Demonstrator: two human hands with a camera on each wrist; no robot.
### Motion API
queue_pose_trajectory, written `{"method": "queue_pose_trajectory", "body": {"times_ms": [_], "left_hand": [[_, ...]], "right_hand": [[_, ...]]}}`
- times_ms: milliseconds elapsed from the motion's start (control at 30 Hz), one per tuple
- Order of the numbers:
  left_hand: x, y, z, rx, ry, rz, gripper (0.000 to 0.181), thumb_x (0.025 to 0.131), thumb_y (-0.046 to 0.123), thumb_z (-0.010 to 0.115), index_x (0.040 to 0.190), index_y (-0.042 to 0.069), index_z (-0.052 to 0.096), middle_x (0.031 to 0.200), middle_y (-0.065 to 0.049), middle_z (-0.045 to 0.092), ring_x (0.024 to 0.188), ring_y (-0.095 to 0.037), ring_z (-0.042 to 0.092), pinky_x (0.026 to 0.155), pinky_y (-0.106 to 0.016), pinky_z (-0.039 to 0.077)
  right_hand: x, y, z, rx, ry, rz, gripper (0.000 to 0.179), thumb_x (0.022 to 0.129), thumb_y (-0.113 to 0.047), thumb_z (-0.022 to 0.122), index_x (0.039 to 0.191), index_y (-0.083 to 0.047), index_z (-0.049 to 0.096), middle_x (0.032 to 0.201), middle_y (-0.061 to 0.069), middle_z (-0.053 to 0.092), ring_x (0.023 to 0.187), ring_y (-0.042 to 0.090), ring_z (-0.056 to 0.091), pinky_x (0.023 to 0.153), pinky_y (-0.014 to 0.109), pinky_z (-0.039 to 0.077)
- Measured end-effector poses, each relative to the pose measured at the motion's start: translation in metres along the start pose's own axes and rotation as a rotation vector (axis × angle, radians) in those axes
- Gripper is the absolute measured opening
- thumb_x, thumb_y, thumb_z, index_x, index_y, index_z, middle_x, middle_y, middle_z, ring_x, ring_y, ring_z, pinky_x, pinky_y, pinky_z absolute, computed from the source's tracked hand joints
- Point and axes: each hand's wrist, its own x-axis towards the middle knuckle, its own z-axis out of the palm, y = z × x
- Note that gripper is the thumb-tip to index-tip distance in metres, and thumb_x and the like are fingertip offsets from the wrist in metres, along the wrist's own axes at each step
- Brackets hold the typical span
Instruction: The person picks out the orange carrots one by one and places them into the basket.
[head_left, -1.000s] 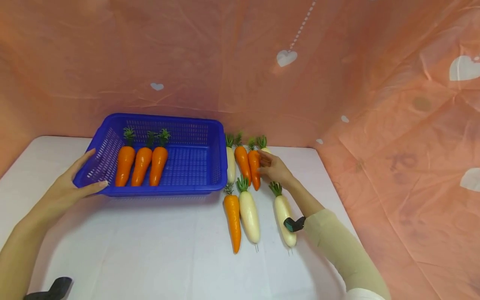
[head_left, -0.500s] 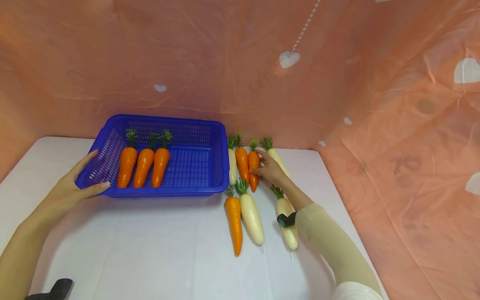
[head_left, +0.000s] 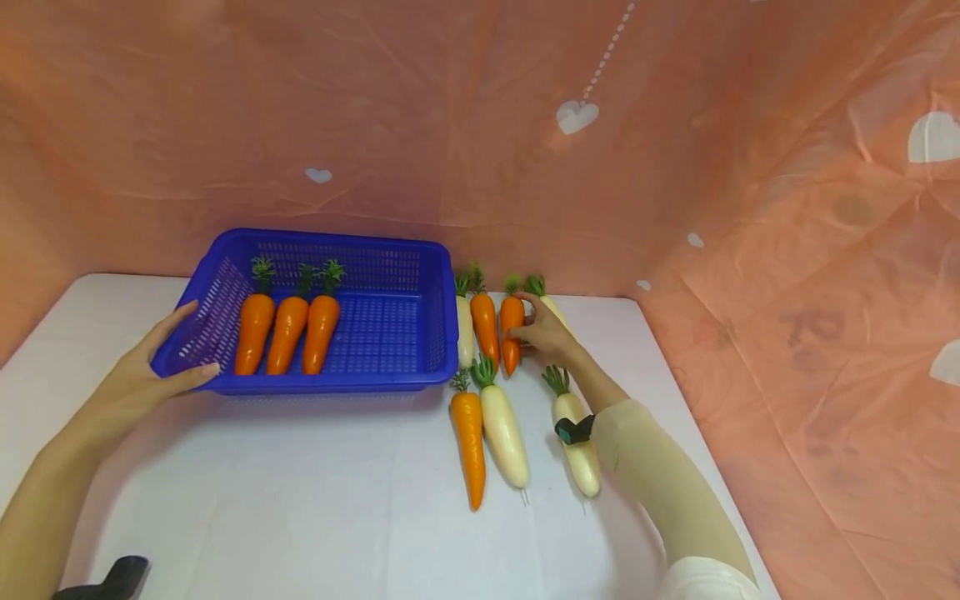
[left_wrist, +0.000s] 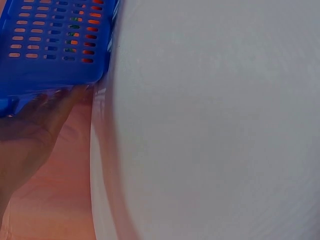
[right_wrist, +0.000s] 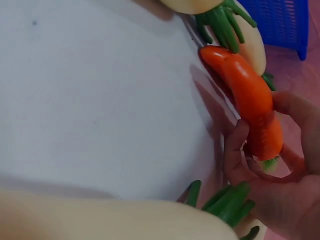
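My left hand [head_left: 142, 367] grips the left end of a blue plastic basket [head_left: 337, 383], thumb at the front rim and fingers at the side. In the left wrist view the hand [left_wrist: 35, 135] is under the basket's slotted wall [left_wrist: 55, 70]. Inside the basket lie three carrots with green tops, the middle one [head_left: 287, 333] among them. Right of the basket, my right hand [head_left: 546, 329] pinches an orange carrot [head_left: 512, 321]. The right wrist view shows this carrot [right_wrist: 250, 95] between thumb and fingers, its tip near a white radish's green leaves.
Another carrot [head_left: 484, 325] lies left of the held one, beside a white radish [head_left: 464, 333] against the basket. In front are a carrot [head_left: 469, 450] and radish [head_left: 506, 437]. A radish [head_left: 581, 467] lies under the right wrist, another [head_left: 553, 307] behind the hand. A pink curtain [head_left: 450, 125] hangs behind.
My right hand has closed in on the carrot, which has shifted slightly right, away from the neighbouring carrot. The left hand and basket stay nearly where they were; the head view shifted slightly.
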Motion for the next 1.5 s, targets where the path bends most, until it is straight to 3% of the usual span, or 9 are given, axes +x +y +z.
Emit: {"method": "queue_pose_trajectory", "body": {"times_ms": [233,467,700,1000,1133,1300,1500], "left_hand": [[-0.001,-0.001,-0.002,0.004,-0.005,-0.018,0.089,0.098,0.026,0.063,0.159,0.039,0.000,0.164,-0.020,-0.009,0.145,-0.052,-0.011,0.106,-0.077,-0.008],[0.000,-0.003,-0.004,-0.002,-0.003,-0.025,0.088,0.097,0.028,0.063,0.158,0.044,0.002,0.165,-0.016,-0.009,0.145,-0.050,-0.011,0.107,-0.076,-0.008],[0.001,-0.002,-0.006,0.028,-0.024,-0.028,0.090,0.097,0.031,0.064,0.158,0.044,0.000,0.163,-0.022,-0.009,0.144,-0.055,-0.010,0.106,-0.077,-0.007],[0.002,0.009,-0.008,0.154,-0.067,-0.059,0.097,0.096,0.037,0.064,0.157,0.033,-0.011,0.159,-0.032,-0.008,0.139,-0.063,-0.004,0.103,-0.080,0.002],[0.003,0.007,-0.006,0.118,-0.078,-0.043,0.100,0.095,0.033,0.065,0.156,0.033,-0.015,0.161,-0.026,-0.012,0.140,-0.061,-0.007,0.105,-0.079,0.000],[0.004,0.004,-0.003,0.072,-0.065,-0.032,0.102,0.094,0.029,0.067,0.157,0.033,-0.014,0.163,-0.018,-0.015,0.143,-0.055,-0.012,0.107,-0.076,-0.005],[0.003,0.005,-0.003,0.038,-0.056,-0.034,0.101,0.095,0.027,0.067,0.157,0.035,-0.013,0.162,-0.021,-0.015,0.143,-0.053,-0.014,0.108,-0.075,-0.007]], "right_hand": [[-0.004,-0.012,-0.006,0.060,0.012,-0.022,0.081,0.089,-0.007,0.069,0.155,-0.027,0.028,0.130,0.022,0.052,0.084,0.029,0.067,0.076,0.049,0.060],[-0.012,-0.034,-0.002,0.064,0.001,-0.092,0.082,0.089,-0.007,0.072,0.155,-0.028,0.029,0.139,0.025,0.044,0.087,0.037,0.066,0.089,0.062,0.052],[-0.015,-0.061,0.009,0.052,-0.053,-0.180,0.083,0.088,-0.009,0.075,0.155,-0.026,0.030,0.141,0.021,0.047,0.103,0.036,0.066,0.077,0.051,0.060],[-0.020,-0.095,0.035,0.028,-0.116,-0.206,0.081,0.087,-0.005,0.074,0.154,-0.028,0.033,0.135,0.023,0.049,0.100,0.034,0.067,0.074,0.046,0.061],[-0.018,-0.104,0.048,0.056,-0.165,-0.220,0.081,0.088,-0.004,0.074,0.154,-0.027,0.032,0.141,0.021,0.045,0.094,0.033,0.068,0.074,0.049,0.061],[-0.009,-0.114,0.067,0.017,-0.200,-0.237,0.082,0.088,-0.006,0.074,0.154,-0.025,0.029,0.140,0.020,0.046,0.091,0.032,0.069,0.072,0.045,0.061],[-0.001,-0.127,0.092,-0.029,-0.261,-0.199,0.086,0.088,-0.007,0.075,0.156,-0.023,0.024,0.135,0.024,0.046,0.099,0.036,0.068,0.078,0.050,0.060]]}}
